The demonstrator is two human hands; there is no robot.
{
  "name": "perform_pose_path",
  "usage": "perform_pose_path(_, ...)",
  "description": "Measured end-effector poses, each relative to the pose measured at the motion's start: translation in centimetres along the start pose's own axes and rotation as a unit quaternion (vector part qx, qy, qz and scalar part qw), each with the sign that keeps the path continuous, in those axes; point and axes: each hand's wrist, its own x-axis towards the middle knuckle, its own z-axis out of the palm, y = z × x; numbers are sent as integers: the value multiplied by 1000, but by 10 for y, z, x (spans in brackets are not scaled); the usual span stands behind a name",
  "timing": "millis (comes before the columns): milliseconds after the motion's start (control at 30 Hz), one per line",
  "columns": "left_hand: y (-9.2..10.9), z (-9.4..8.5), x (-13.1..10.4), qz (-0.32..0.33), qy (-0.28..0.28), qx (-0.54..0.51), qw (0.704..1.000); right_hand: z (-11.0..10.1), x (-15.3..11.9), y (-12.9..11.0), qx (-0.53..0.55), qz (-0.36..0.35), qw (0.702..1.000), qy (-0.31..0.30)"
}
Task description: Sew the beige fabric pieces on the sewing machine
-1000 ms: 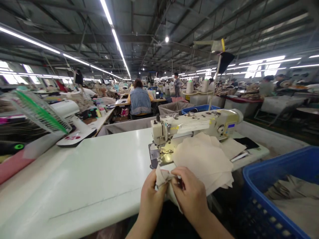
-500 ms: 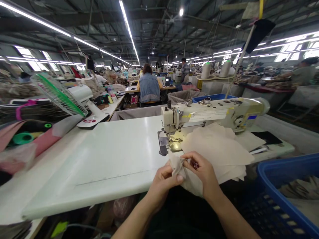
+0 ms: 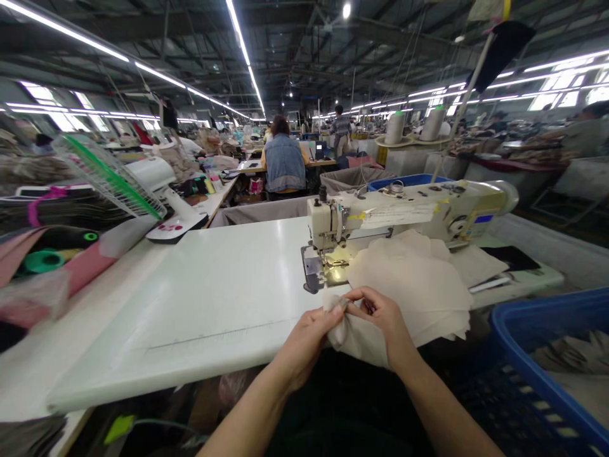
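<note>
A crumpled beige cloth piece (image 3: 361,339) hangs over the table's front edge, just in front of the sewing machine (image 3: 328,222). My left hand (image 3: 311,333) pinches its left end between thumb and fingers. My right hand (image 3: 380,317) is closed on the upper part of the same cloth, fingertips close to the left thumb. The lit needle area (image 3: 335,270) lies beyond the hands, with no cloth under it that I can make out. Right of it, a stack of beige cloth pieces (image 3: 413,279) spreads under the machine arm.
A blue basket (image 3: 511,336) with cloth stands at the right. The white table (image 3: 228,285) reaches left to a white fan (image 3: 176,219) and fabric rolls (image 3: 90,270). Thread cones (image 3: 394,129) stand behind the machine. A person in a denim vest (image 3: 284,164) sits ahead.
My left hand's fingers and thumb have shifted up on the cloth, folding its left end over. The view has moved slightly, and the standing person in the background has shifted left.
</note>
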Motion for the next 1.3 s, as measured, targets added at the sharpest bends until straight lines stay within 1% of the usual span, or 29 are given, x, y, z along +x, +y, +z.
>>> perform_pose_path(67,2,-1,1,24,9,16,1000,-3,2,3,7,21,1000,5)
perform_pose_path(133,5,-3,0,49,1,29,998,-7,2,5,21,30,999,17)
perform_pose_path(200,8,-6,-1,55,-16,43,997,-13,0,4,40,37,998,24)
perform_pose_path(267,10,-9,-2,50,-24,58,997,-19,-3,0,34,21,999,34)
perform_pose_path(300,10,-9,-2,50,-23,68,996,-21,-6,-4,18,-7,999,40)
perform_pose_path(367,11,-10,-2,62,-16,101,993,-25,-11,-11,-28,-100,994,37)
perform_pose_path(400,12,-10,-2,73,-13,125,989,-26,-13,-14,-53,-154,986,24)
perform_pose_path(467,15,-8,-3,101,-10,182,978,-26,-14,-18,-104,-250,962,-22)
perform_pose_path(533,20,-7,-4,129,-12,230,965,-24,-14,-17,-155,-309,936,-71)
perform_pose_path(600,25,-7,-7,145,-24,257,955,-21,-13,-13,-195,-334,917,-100)
perform_pose_path(667,29,-7,-9,154,-47,274,948,-19,-12,-8,-222,-342,906,-110)
perform_pose_path(767,30,-6,-10,164,-75,322,929,-17,-11,-3,-231,-351,903,-86)
perform_pose_path(867,28,-3,-9,165,-65,372,911,-15,-10,0,-217,-332,916,-50)
perform_pose_path(933,25,-1,-8,169,-52,389,904,-14,-10,0,-222,-307,924,-46)
perform_pose_path(1033,21,0,-5,189,-33,403,895,-16,-10,0,-230,-279,929,-78)
perform_pose_path(1133,18,-3,-5,203,-28,406,891,-20,-10,-2,-191,-254,940,-122)
perform_pose_path(1233,18,-7,-6,196,-34,397,896,-24,-11,-2,-147,-234,949,-150)
perform_pose_path(1300,19,-9,-7,195,-37,383,902,-26,-12,-2,-139,-240,948,-154)
